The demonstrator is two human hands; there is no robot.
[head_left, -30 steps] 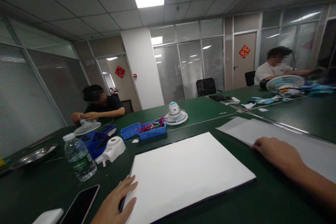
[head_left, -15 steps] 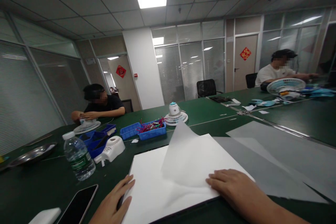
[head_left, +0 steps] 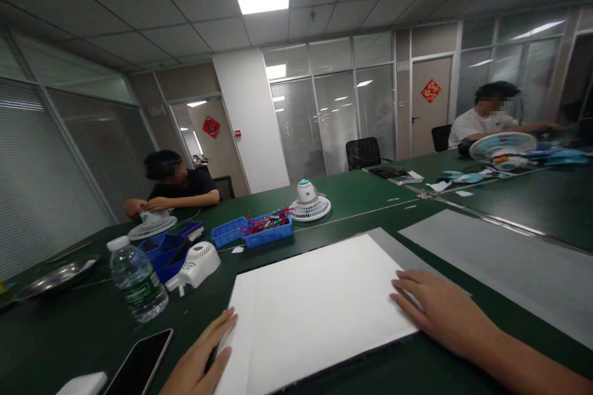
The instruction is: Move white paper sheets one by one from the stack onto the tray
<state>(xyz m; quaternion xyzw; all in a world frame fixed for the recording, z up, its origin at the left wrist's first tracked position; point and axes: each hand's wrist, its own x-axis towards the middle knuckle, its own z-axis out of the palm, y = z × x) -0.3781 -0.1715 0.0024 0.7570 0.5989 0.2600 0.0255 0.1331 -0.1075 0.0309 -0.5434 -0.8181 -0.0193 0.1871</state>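
Observation:
A white sheet of paper (head_left: 315,308) lies flat before me on a thin dark backing whose edge shows along the front. My left hand (head_left: 204,355) rests at the paper's left edge, thumb and fingers apart, fingertips on the white surface. On the right edge lies my right hand (head_left: 426,302), fingers stretched out and palm down. Along the paper's left side runs a faint straight line, like the edge of a thin layer on top. Partly under my right hand, a grey translucent sheet (head_left: 386,244) shows beyond the paper's right edge.
Further right lies a larger translucent sheet (head_left: 500,271). A water bottle (head_left: 139,284), a phone (head_left: 139,364) and a white plastic housing (head_left: 201,264) stand or lie left. Behind are blue bins (head_left: 269,236) with wires and a fan part (head_left: 308,202). Two people sit across the table.
The translucent sheet's raised, folded corner has come down, and the top surface is now flat. My right hand has moved right and away from me to the paper's edge. My left hand stays put.

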